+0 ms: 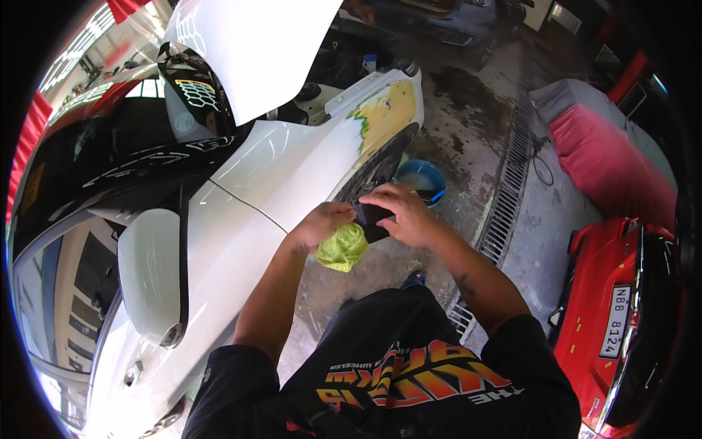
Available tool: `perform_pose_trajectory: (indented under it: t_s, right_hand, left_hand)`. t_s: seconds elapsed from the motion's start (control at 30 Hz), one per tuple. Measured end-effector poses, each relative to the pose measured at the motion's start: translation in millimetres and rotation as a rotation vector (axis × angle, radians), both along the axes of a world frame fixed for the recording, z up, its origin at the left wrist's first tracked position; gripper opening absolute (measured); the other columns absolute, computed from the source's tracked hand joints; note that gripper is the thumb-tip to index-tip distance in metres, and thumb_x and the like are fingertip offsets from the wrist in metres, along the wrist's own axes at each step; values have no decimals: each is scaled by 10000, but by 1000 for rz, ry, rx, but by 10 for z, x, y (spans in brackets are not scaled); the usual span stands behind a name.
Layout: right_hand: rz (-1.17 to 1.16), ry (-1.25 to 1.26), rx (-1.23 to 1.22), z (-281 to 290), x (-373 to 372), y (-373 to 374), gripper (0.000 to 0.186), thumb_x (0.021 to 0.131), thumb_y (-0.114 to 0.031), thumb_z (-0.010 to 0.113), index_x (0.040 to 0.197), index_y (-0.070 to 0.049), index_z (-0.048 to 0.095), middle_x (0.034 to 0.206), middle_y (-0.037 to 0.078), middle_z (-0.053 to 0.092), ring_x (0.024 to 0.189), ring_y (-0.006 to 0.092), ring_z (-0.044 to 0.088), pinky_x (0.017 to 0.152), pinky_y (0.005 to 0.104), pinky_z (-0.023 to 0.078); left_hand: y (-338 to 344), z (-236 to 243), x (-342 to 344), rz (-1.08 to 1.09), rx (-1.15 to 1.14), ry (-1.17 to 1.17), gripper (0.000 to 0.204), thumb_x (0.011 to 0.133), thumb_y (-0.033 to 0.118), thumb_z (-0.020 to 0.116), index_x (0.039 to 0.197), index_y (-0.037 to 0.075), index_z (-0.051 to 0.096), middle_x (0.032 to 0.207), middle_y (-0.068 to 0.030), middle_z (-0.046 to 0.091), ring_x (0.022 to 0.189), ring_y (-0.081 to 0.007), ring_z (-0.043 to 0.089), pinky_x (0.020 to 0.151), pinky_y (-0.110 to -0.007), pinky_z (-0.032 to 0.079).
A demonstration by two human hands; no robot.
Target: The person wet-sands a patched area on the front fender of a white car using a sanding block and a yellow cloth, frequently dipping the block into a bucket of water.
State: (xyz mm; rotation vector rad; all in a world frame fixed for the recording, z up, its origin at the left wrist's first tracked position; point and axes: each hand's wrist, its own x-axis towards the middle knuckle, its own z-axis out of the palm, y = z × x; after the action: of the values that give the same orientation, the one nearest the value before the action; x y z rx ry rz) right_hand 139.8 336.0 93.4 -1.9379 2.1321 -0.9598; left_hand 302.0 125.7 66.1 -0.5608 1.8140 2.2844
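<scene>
In front of my body, beside a white car's front fender (292, 154), my two hands meet. My left hand (325, 224) is closed around a bunched yellow-green cloth (342, 249) that hangs below its fingers. The left fingertips also reach the edge of a dark, flat, rectangular piece (374, 218), perhaps a pad or a folded sheet. My right hand (406, 214) grips this piece between thumb and fingers. Its exact kind is not clear. Toward the front of the fender is a tan, bare-looking patch (386, 110) with green edges.
The white hood (256, 44) stands raised over the engine bay. A blue bucket (422, 178) with cloudy liquid sits on the floor by the front wheel. A floor drain grate (504, 197) runs along the right. A red car (603, 322) and a covered shape (607, 154) stand beyond it.
</scene>
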Motion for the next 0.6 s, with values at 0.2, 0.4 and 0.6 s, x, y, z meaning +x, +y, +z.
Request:
perform_pose_trajectory:
  t_s: [0.2,0.4,0.6]
  right_hand:
    - [-26,-41,-54,-293,-14,89,693,745,-97,897,1389,-234,684,1319,67,606,1253,285,612,1024,473,522]
    - [-109,-121,-3,-554,-262,387,652,707,-196,937,1324,-216,727,1573,115,529,1319,376,556,1093,501,465]
    - [-165,-109,28,-870,-894,704,595,670,-193,942,1232,-163,747,1282,100,624,1232,356,581,1042,491,479]
  left_hand:
    - [57,-123,-52,-55,83,-31,229,1102,214,632,1162,2,695,938,-18,725,781,-111,709,696,-293,589]
    - [217,-221,-520,-282,-267,-23,323,1073,324,670,1131,8,697,935,-67,715,843,-144,667,753,-341,549]
    - [711,-128,-1277,-405,-760,37,463,953,368,797,1218,6,683,1009,-154,751,961,-318,732,856,-433,555]
